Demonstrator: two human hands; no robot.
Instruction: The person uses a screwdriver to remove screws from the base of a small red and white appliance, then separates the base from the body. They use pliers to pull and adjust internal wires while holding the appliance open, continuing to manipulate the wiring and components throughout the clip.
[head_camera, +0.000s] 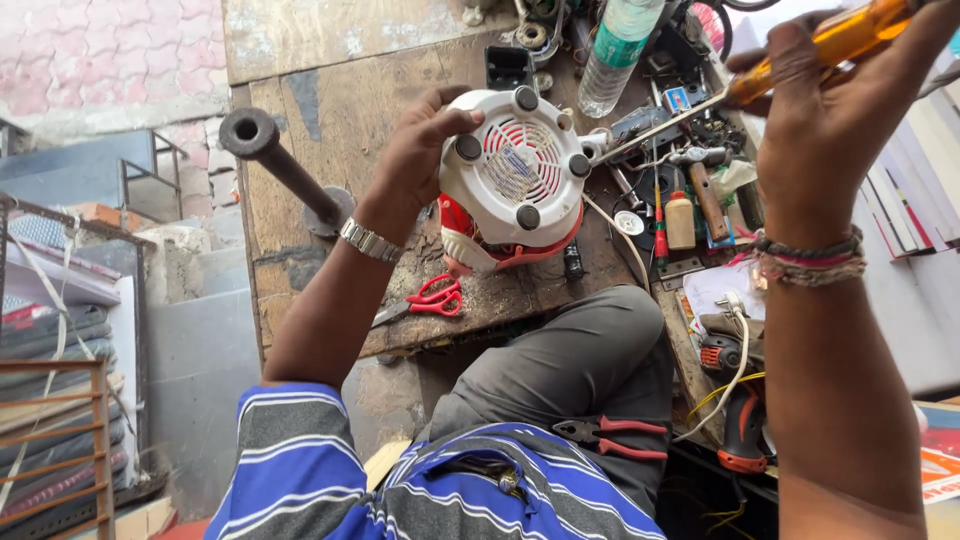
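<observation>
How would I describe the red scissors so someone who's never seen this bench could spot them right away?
Start at the worn wooden workbench and find the white and red appliance that the left hand steadies on it. Just below that appliance, near the bench's front edge, lie the scissors. Their bright red loop handles set them apart; the red-handled pliers rest on the person's lap, not the bench.

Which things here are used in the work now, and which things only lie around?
In use:
left hand gripping white and red appliance
right hand holding orange-handled screwdriver, tip at the appliance

Lying about:
red scissors
pliers on the lap
plastic bottle
drill
</observation>
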